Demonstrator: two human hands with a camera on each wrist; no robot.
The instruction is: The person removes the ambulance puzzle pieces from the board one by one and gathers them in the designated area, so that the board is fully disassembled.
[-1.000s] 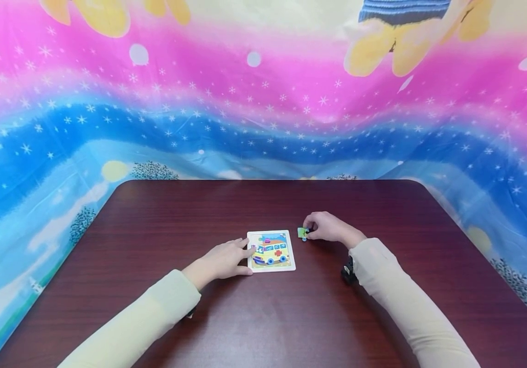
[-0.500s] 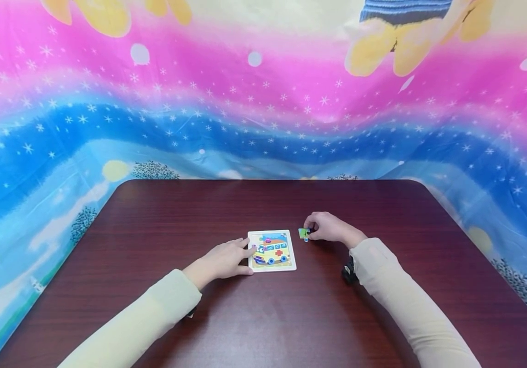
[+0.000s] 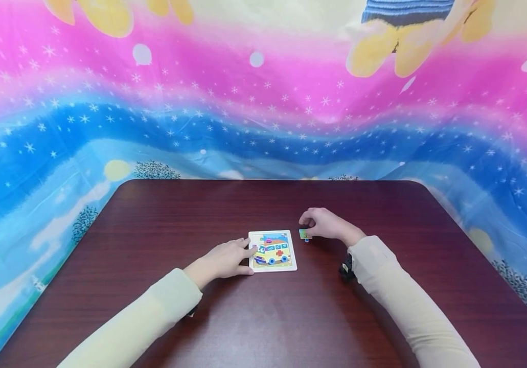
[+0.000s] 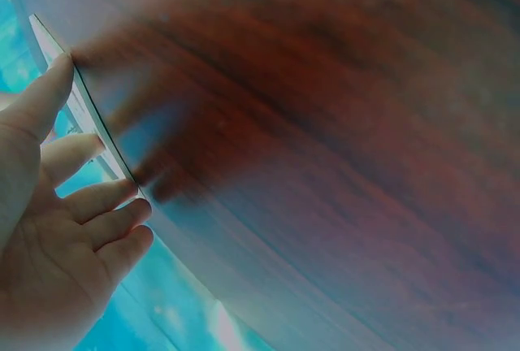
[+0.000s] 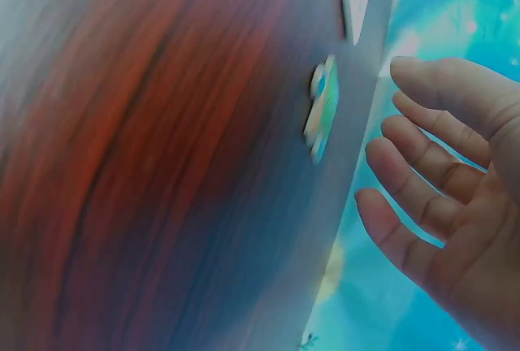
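Note:
A square puzzle board with a white rim lies on the table and shows a yellow ambulance with a red cross. Its upper left corner area looks paler. My left hand rests at the board's left side, fingers extended over it, thumb at the near corner. In the left wrist view the thumb and fingertips touch the board's edge. A small green and blue puzzle piece lies right of the board. Close above it is my right hand; the right wrist view shows its fingers spread and apart from the piece.
The dark reddish wooden table has rounded far corners. A colourful printed cloth hangs behind and along its sides. Each wrist carries a small black device, the right one showing below the sleeve.
My right hand has let go of the puzzle piece and lifted slightly, its fingers loosening; the piece lies on the table. The left hand and the board have stayed in place.

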